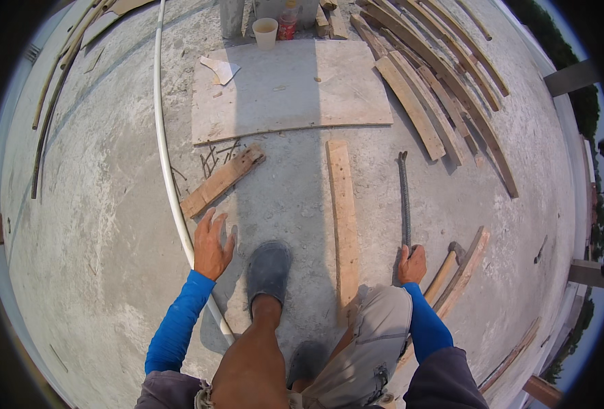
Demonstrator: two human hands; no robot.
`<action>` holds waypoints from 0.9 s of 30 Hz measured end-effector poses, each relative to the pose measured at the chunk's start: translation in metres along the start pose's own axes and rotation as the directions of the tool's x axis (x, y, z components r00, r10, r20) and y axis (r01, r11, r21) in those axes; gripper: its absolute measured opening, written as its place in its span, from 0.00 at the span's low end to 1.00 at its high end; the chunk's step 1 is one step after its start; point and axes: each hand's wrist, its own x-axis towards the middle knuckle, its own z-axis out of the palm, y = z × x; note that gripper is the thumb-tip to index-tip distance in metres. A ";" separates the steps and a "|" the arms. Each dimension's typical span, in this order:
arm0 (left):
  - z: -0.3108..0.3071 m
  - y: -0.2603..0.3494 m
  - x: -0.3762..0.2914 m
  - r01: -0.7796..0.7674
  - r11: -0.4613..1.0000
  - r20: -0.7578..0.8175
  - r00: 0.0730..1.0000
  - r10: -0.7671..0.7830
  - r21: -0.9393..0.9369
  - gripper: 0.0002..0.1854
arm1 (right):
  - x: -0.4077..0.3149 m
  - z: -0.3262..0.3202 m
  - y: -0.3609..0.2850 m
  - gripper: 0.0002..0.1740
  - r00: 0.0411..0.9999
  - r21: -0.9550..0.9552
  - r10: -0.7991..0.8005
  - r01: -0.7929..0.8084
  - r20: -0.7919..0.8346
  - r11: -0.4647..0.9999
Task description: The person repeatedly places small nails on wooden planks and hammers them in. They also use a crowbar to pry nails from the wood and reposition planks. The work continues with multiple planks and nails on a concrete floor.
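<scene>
My right hand (412, 264) grips the lower end of a rebar pry bar (404, 199), whose forked claw points away from me. Fingers apart, my left hand (214, 246) hovers with nothing in it, just short of a short wooden block (223, 180). Several nails (210, 157) lie scattered beside that block's far end. Between my hands a longer wooden plank (341, 214) stretches away from my right knee along the concrete floor. A hammer (441, 271) rests to the right of my right hand, against another wooden strip (464, 271).
A white pipe (163, 138) runs along the left, passing behind my left wrist. Ahead lies a flat board (281, 92) with a broken white shard (223, 69) on it. A cup (265, 33) and a red container (286, 26) stand beyond. Timber strips (435, 97) are piled at far right.
</scene>
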 end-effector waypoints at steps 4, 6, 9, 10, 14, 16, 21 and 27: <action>0.019 -0.031 0.063 -0.039 0.934 -0.127 0.988 0.090 0.356 0.41 | -0.001 -0.006 -0.007 0.26 1.000 -0.009 0.016 -0.016 0.006 1.000; 0.031 -0.041 0.082 -0.012 0.900 -0.110 0.992 0.066 0.435 0.43 | 0.000 -0.008 -0.009 0.26 0.999 -0.022 0.038 -0.038 0.007 0.999; 0.044 -0.052 0.087 0.021 0.876 -0.076 0.997 0.018 0.481 0.43 | 0.001 -0.009 -0.011 0.24 0.999 0.009 0.038 -0.038 0.011 0.999; 0.046 -0.055 0.088 0.024 0.884 -0.116 0.993 0.034 0.468 0.43 | 0.001 -0.010 -0.011 0.24 0.999 0.028 0.043 -0.044 0.025 0.999; 0.043 -0.058 0.089 0.065 0.926 -0.146 0.989 -0.011 0.371 0.42 | 0.002 -0.013 -0.012 0.23 0.998 0.023 0.044 -0.045 0.040 0.999; 0.039 -0.052 0.087 0.056 0.957 -0.175 0.985 -0.005 0.286 0.40 | 0.003 -0.013 -0.013 0.23 0.998 0.024 0.045 -0.046 0.049 0.999; 0.037 -0.015 0.059 0.133 0.991 -0.211 0.969 -0.133 -0.014 0.35 | 0.004 -0.011 -0.012 0.22 0.998 0.021 0.040 -0.041 0.050 0.999; 0.047 0.030 0.054 0.206 0.897 -0.173 0.941 -0.291 -0.390 0.29 | 0.006 -0.009 -0.010 0.21 0.999 0.007 0.020 -0.020 0.049 1.000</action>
